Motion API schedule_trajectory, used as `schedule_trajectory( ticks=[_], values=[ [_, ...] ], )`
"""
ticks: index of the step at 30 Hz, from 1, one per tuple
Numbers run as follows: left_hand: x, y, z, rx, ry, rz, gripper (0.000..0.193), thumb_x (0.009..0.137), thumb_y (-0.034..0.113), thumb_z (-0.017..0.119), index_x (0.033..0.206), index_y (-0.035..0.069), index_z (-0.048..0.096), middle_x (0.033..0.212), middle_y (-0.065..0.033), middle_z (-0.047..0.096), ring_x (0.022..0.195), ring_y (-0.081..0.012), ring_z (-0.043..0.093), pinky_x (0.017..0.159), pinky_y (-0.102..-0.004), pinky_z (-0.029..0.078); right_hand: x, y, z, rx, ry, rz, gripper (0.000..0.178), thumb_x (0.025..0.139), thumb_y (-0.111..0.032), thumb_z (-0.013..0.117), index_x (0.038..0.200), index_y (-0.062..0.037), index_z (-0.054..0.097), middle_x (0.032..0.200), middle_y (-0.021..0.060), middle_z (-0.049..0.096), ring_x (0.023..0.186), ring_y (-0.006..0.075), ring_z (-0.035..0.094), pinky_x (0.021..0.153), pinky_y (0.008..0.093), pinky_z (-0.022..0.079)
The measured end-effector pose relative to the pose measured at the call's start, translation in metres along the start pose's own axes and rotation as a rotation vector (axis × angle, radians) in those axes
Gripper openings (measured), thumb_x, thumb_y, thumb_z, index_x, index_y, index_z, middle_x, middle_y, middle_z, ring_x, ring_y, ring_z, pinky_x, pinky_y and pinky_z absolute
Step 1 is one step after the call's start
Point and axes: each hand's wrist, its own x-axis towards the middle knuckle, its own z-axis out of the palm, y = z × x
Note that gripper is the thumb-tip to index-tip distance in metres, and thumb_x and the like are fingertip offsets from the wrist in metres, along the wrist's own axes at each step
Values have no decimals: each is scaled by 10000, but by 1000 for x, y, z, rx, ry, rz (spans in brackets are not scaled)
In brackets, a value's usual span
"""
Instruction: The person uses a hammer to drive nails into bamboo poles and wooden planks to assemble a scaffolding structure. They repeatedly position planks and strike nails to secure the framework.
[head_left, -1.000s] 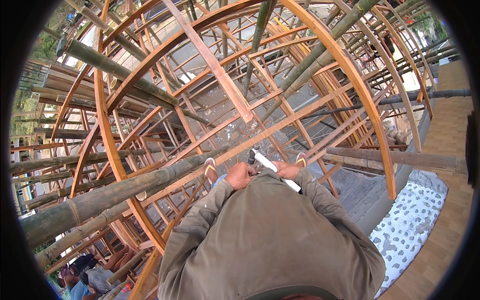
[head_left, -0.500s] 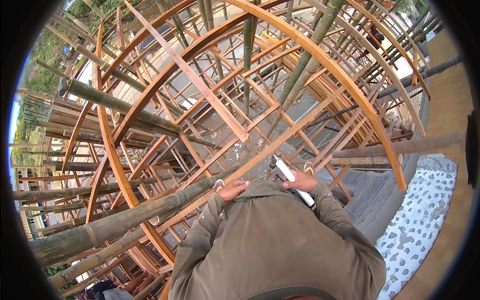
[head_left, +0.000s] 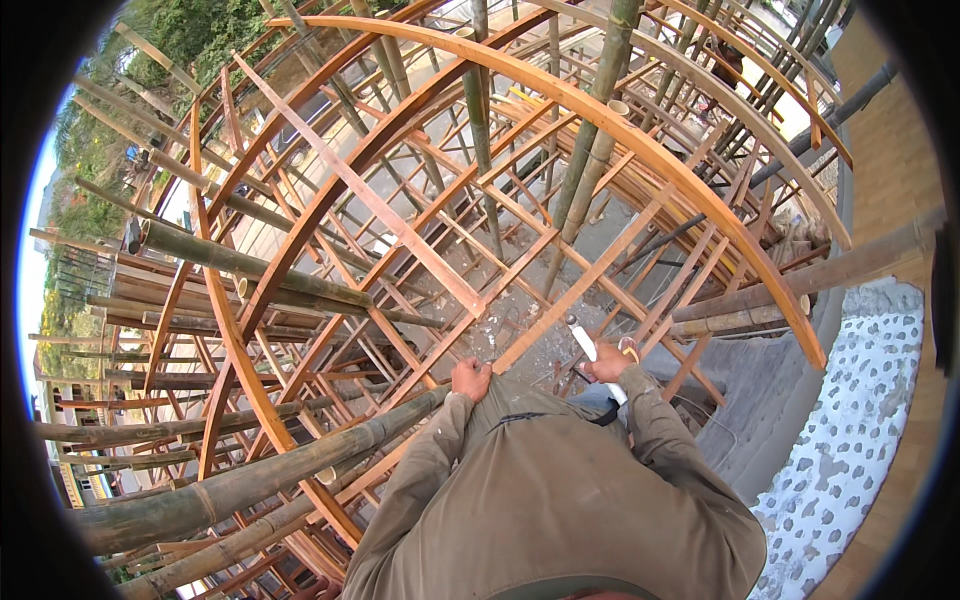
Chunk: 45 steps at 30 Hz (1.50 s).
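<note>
My left hand (head_left: 471, 380) is closed on the front hem of my brown shirt (head_left: 590, 500), drawing the cloth forward and to the left. My right hand (head_left: 606, 364) is wrapped round a white tube-like tool (head_left: 583, 343), which slants across my right side. Its far end is a small grey tip, and its near end runs down beside my shirt. What kind of tool it is cannot be made out. Just below my hands, a dark strap or cord crosses the shirt's front.
Curved wooden ribs (head_left: 700, 195) arch ahead over crossed timber battens. Thick bamboo poles (head_left: 270, 475) run along my left; another bamboo pole (head_left: 800, 293) lies to the right. Far below is a littered grey floor (head_left: 520, 325). At right, a white dark-spotted surface (head_left: 850, 430) borders grey sheeting (head_left: 745, 410).
My left hand has moved slightly forward and taken hold of the shirt hem, pulling it out. My right hand has shifted a little with the white tool. The view has tilted slightly.
</note>
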Motion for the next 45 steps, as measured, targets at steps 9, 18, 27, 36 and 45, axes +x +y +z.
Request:
schedule_trajectory(
  ticks=[9, 18, 27, 36, 45],
  values=[
    [-23, 126, 2, -878, -537, 204, 595, 955, 460, 675, 1271, -33, 569, 1268, -194, 652, 1263, -312, 570, 1052, -432, 469, -70, -100, 14, 48, 272, -462, 428, 920, -305, 687, 1180, -16, 508, 1005, 243, 672, 952, 456, 655, 788, 502, 502],
    [-39, 159, -30, -824, -126, 356, 295, 1028, 300, 612, 948, 16, 601, 1036, -181, 737, 965, -243, 691, 908, -410, 520, -148, 76, 56, 8, 365, 428, 323, 985, -248, 588, 1187, 2, 626, 1047, 222, 690, 995, 328, 680, 867, 428, 518],
    [-36, 130, -25, -593, -214, 380, 350, 1033, 315, 602, 995, -29, 655, 997, -159, 729, 946, -236, 690, 882, -399, 536, -253, 147, 247, 521, 163, 618, 305, 919, -186, 606, 1159, -10, 672, 1112, 227, 693, 1091, 382, 646, 932, 451, 494],
    [-53, 126, -22, -726, -286, 370, 292, 980, 251, 689, 934, -35, 651, 994, -166, 736, 945, -227, 691, 870, -389, 541, -230, 135, 273, 626, 365, 613, 311, 917, -194, 612, 1159, -8, 674, 1118, 229, 692, 1094, 382, 646, 935, 450, 491],
    [-52, 130, -49, -644, -265, 477, 322, 986, 278, 682, 974, -44, 679, 996, -166, 732, 941, -234, 692, 861, -379, 549, -207, 137, 290, 679, 460, 586, 318, 915, -202, 618, 1158, -5, 675, 1125, 232, 691, 1097, 381, 645, 938, 449, 488]
  ],
)
